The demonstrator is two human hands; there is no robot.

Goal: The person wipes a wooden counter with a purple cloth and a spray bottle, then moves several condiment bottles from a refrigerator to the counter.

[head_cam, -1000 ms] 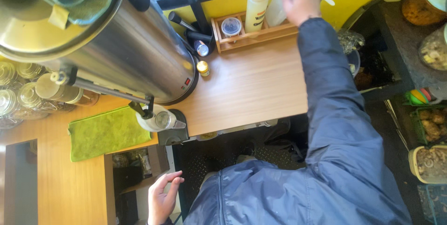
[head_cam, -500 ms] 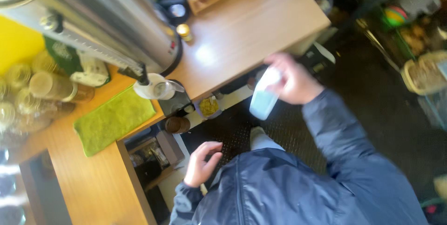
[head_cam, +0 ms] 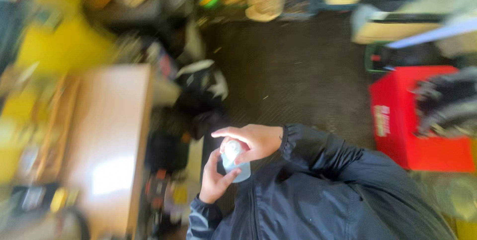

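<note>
The small pale bottle [head_cam: 234, 161] stands roughly upright before the dark jacket [head_cam: 318, 195], the left hand [head_cam: 214, 180] clasping its body from below and the right hand [head_cam: 251, 140] curled over its top.

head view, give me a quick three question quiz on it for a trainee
1. True or false: both hands touch the pale translucent bottle.
2. Which hand lies over the bottle's top? A) left hand B) right hand
3. Fill in: the large box on the floor, off to the person's right, is coloured ____.

Key: 1 true; 2 B; 3 red.
</note>
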